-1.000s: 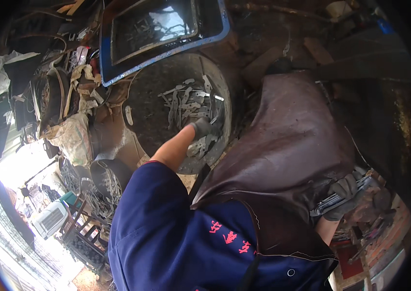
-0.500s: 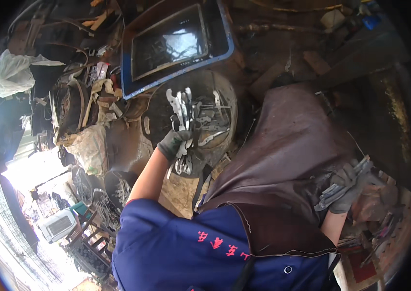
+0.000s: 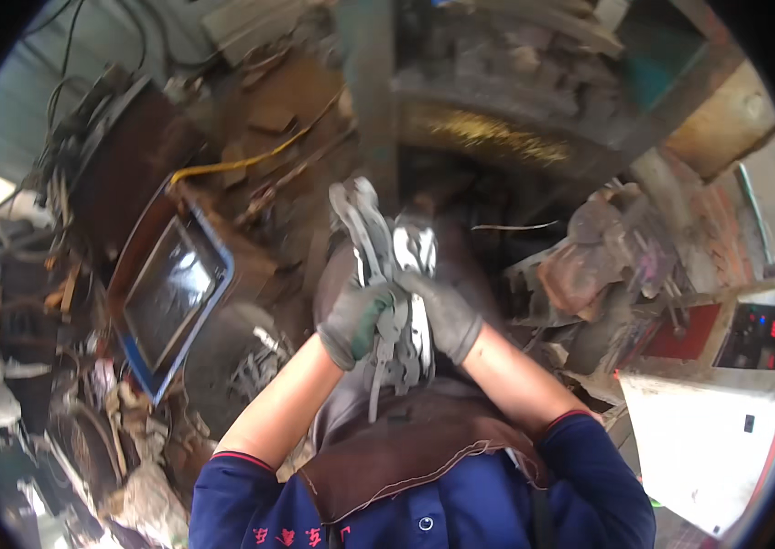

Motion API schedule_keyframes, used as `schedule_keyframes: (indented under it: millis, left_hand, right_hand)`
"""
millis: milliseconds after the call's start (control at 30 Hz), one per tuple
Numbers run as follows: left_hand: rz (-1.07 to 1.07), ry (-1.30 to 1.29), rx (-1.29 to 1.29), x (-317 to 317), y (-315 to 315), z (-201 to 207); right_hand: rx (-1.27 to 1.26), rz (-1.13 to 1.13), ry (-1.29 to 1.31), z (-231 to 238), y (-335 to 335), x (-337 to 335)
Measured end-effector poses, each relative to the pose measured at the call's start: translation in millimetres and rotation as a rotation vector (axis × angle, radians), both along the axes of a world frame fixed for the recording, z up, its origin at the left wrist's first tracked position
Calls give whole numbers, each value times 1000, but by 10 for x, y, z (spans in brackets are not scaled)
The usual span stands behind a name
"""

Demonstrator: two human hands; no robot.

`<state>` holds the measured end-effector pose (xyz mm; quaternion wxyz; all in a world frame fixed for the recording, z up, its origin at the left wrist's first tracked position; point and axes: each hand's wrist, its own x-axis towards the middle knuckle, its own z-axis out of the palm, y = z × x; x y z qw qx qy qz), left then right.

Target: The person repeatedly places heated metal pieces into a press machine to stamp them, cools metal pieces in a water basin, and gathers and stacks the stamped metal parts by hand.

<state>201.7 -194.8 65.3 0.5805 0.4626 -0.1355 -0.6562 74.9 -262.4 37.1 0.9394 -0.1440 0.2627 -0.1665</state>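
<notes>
In front of the brown apron [image 3: 396, 435] my two gloved hands are side by side. My left hand [image 3: 351, 320] is closed round a bundle of flat grey metal pieces [image 3: 362, 224], whose hooked, notched ends stick out beyond the fingers. My right hand [image 3: 447, 316] grips a second stack of shiny metal pieces [image 3: 417, 245] right beside it. The two bundles seem to touch between the hands. More such pieces hang below, toward the apron. Motion blur and overlap hide how many each hand has.
To the left stands a blue-rimmed basin [image 3: 222, 261] with a glossy surface inside. Loose metal pieces [image 3: 264, 361] lie near my left forearm. A white cabinet [image 3: 694, 448] with a control panel is at the right, below a dusty heap [image 3: 589, 252]. Clutter covers the left side.
My left hand has left the round surface with its bundle, and my right hand has come in from the far right with its stack. Both now meet before the apron. The view has turned rightward.
</notes>
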Motion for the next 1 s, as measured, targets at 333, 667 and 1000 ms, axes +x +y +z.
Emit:
schedule_keyframes:
  millis: [333,667,1000]
  left_hand:
    - [-426,307,22,-323,-1942,-292]
    - [-256,329,229,-216,-1772,-601]
    - [-400,177,-331,-1647,-1859,-8]
  right_hand:
    - [-273,-460,114,33,-1341,-422]
    - [-124,-31,233,21,-1617,-266]
    - [-490,-525,287,678,-1320,-1630]
